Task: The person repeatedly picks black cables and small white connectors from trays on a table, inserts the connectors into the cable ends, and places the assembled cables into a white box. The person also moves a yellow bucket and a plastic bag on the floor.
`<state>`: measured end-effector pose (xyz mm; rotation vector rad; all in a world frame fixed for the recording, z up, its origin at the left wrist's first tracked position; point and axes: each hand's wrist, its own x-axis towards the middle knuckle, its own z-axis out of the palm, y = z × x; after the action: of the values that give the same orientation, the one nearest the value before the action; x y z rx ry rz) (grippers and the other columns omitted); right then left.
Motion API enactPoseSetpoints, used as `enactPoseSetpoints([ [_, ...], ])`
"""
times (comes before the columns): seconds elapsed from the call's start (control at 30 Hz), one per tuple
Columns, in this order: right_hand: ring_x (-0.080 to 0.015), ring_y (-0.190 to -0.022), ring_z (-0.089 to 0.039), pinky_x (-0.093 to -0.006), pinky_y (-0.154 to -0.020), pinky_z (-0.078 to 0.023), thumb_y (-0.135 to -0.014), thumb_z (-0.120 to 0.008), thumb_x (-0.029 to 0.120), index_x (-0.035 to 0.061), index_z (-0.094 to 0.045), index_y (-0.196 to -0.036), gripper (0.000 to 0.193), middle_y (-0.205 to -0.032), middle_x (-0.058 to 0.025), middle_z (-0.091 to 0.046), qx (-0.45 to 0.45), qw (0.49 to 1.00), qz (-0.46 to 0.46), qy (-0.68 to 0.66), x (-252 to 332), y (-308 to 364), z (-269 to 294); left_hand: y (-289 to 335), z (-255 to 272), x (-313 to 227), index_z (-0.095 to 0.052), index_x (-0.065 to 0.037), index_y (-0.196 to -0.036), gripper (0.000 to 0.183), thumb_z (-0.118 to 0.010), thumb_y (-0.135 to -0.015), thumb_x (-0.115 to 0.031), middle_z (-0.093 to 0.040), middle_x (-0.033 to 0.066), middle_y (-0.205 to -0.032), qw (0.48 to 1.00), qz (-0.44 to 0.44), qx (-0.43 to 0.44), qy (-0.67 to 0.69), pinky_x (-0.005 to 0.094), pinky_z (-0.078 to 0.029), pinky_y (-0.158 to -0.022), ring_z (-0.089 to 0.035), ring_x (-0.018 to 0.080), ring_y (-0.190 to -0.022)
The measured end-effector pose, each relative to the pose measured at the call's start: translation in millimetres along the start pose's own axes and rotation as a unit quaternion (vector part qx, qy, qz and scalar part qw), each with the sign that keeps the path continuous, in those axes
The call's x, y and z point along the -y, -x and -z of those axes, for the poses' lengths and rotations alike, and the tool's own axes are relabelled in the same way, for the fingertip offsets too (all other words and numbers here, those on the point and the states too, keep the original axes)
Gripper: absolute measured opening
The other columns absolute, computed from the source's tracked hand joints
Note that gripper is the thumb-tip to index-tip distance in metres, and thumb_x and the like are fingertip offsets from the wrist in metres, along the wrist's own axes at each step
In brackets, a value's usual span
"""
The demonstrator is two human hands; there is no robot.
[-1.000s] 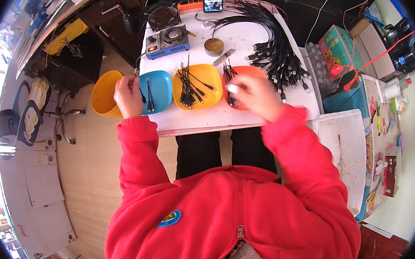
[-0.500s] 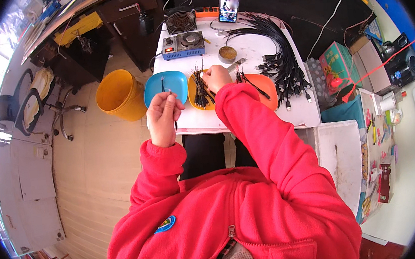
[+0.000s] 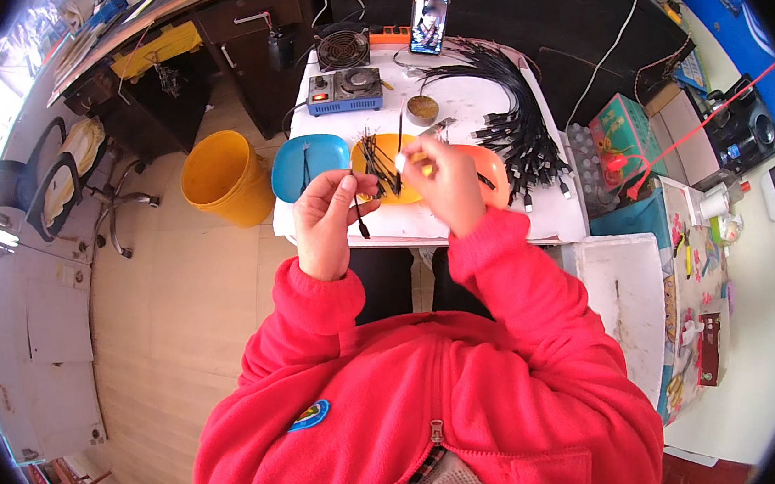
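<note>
My left hand (image 3: 329, 224) is closed in a pinch on a short black cable (image 3: 362, 226), whose dark end hangs below the fingers. Closed above the front of the table, my right hand (image 3: 449, 186) pinches a thin black wire (image 3: 399, 135) that points upward; something small and white shows at its fingertips. Between the hands lies a yellow tray (image 3: 408, 141) with several short black wires (image 3: 377, 162). To its left, a blue tray (image 3: 285, 170) holds a few wires (image 3: 305, 164). An orange tray (image 3: 497, 194) is partly hidden behind my right hand.
Behind the trays stand a solder pot (image 3: 344, 93), a small fan (image 3: 342, 50), a round tin of brownish material (image 3: 422, 110) and a propped phone (image 3: 429, 24). Black USB cables (image 3: 525, 128) cover the table's right side. A yellow bucket (image 3: 225, 180) stands at the left.
My right hand has come back from the yellow tray toward me and right, now with a wire in its fingers. My left hand has moved slightly right and lower, still holding the cable.
</note>
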<state>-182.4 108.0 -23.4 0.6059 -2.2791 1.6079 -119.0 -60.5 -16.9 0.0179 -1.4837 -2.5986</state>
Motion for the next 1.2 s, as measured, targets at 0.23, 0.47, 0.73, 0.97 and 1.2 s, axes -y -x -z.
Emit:
enactPoseSetpoints([
  [0.23,-0.0176,-0.064,-0.067,-0.0277,-0.057,-0.053,-0.084,-0.065,0.004,-0.0002,-0.059,-0.089,0.009,-0.079,-0.0095,-0.065,0.087,0.991,-0.069,-0.076,54.7,57.9,27.3,17.7,-38.2,12.5,-0.062,0.003,-0.109,0.018,-0.055,-0.096,-0.006,-0.067,0.0088,-0.106,0.998,-0.008,0.055,0.023,0.0274,-0.052,-0.082,-0.062,0.0130,-0.095],
  [0.47,-0.0169,-0.064,-0.066,-0.0268,-0.057,-0.052,-0.084,-0.066,0.005,-0.0002,-0.059,-0.089,0.010,-0.081,-0.0096,-0.064,0.107,0.991,-0.057,-0.058,57.8,69.7,41.9,27.7,-48.4,15.5,-0.059,0.004,-0.110,0.018,-0.050,-0.098,-0.006,-0.065,0.0121,-0.110,0.994,-0.019,0.104,-0.005,0.0312,-0.052,-0.088,-0.062,0.0177,-0.101],
  [0.73,-0.0085,-0.072,-0.062,-0.0215,-0.065,-0.051,-0.090,-0.063,0.003,-0.0030,-0.061,-0.101,0.012,-0.087,-0.0044,-0.065,0.059,0.965,-0.108,-0.231,56.3,56.9,68.7,40.0,-56.1,13.2,-0.058,0.005,-0.105,0.015,-0.052,-0.097,-0.006,-0.066,0.0076,-0.091,0.987,-0.003,0.147,-0.058,0.0255,-0.052,-0.073,-0.062,0.0124,-0.079],
  [0.97,-0.0053,-0.073,-0.062,-0.0174,-0.062,-0.048,-0.089,-0.066,0.005,0.0003,-0.062,-0.096,0.010,-0.085,-0.0017,-0.065,0.042,0.972,-0.072,-0.221,55.5,58.8,63.4,44.1,-59.0,14.6,-0.059,0.004,-0.103,0.013,-0.053,-0.097,-0.006,-0.065,0.0053,-0.082,0.982,-0.019,0.157,-0.101,0.0213,-0.046,-0.062,-0.056,0.0083,-0.067],
  [1.2,-0.0058,-0.074,-0.060,-0.0167,-0.065,-0.047,-0.090,-0.065,0.008,0.0034,-0.061,-0.098,0.010,-0.085,-0.0006,-0.063,0.086,0.857,-0.185,-0.473,50.4,63.1,66.6,41.7,-53.8,12.5,-0.060,0.002,-0.101,0.011,-0.052,-0.096,-0.004,-0.059,0.0046,-0.076,0.979,0.096,0.176,0.042,0.0211,-0.038,-0.058,-0.047,0.0089,-0.063],
])
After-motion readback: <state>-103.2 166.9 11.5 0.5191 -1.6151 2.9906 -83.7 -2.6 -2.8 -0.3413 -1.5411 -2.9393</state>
